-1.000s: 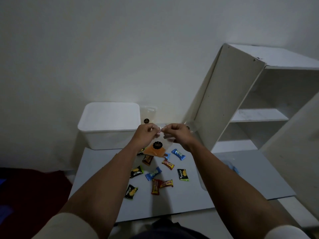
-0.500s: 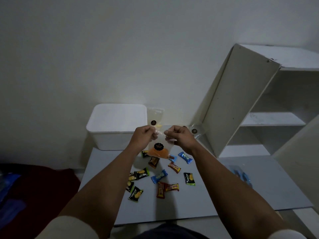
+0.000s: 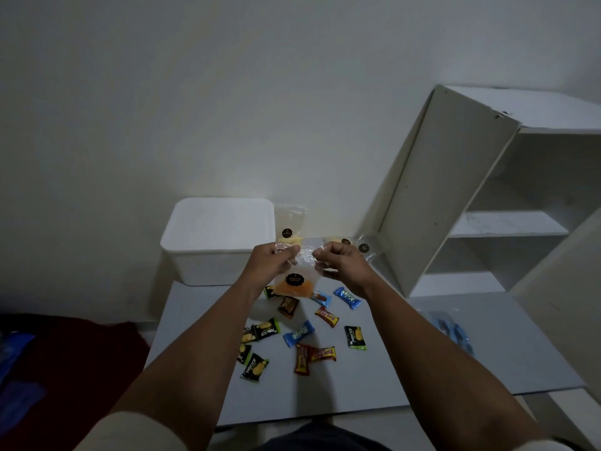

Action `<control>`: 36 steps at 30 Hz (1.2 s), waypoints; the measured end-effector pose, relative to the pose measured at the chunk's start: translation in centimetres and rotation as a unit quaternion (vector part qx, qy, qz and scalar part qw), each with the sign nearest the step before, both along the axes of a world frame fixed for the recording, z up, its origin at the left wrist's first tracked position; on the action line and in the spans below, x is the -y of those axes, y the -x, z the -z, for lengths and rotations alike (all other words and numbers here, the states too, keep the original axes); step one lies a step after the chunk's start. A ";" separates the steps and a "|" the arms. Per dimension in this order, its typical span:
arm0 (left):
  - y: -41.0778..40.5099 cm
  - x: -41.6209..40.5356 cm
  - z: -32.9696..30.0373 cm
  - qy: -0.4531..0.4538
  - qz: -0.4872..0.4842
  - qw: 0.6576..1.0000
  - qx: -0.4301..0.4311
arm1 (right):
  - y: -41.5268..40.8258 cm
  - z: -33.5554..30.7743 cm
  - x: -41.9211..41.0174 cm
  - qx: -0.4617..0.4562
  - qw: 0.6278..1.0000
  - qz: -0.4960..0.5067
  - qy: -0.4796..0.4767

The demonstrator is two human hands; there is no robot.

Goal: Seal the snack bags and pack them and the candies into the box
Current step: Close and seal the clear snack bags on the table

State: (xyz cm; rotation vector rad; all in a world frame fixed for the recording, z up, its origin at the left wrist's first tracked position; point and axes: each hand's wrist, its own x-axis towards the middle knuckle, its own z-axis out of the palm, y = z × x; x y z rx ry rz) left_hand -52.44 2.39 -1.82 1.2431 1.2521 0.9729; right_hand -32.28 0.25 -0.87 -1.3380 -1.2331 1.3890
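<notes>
We see the left hand (image 3: 271, 266) and right hand (image 3: 344, 266) with fingers curled, pinching the top of a clear snack bag (image 3: 297, 276) (orange snacks inside), held above the tabletop's (image 3: 406, 353) far edge, beside the white box (image 3: 218, 242).

Clear glossy plastic snack bag (image 3: 297, 275), shiny candy wrappers (image 3: 298, 333), seemingly matt plastic box (image 3: 218, 242)

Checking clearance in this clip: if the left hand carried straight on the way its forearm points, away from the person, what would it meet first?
Probably the second snack bag propped by the white box, just beyond the left hand, which pinches the held bag with the right hand. Depth is unclear; it might pass above.
</notes>
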 end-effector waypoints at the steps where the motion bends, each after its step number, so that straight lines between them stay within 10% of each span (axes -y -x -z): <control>1: -0.1 0.0 0.1 0.000 0.007 1.000 -0.006 | -0.1 0.0 0.0 -0.001 1.000 0.001 0.003; 36: -2.8 0.3 -1.5 -0.049 0.009 0.999 -0.010 | -0.5 -1.3 -0.2 0.039 0.997 0.048 -0.040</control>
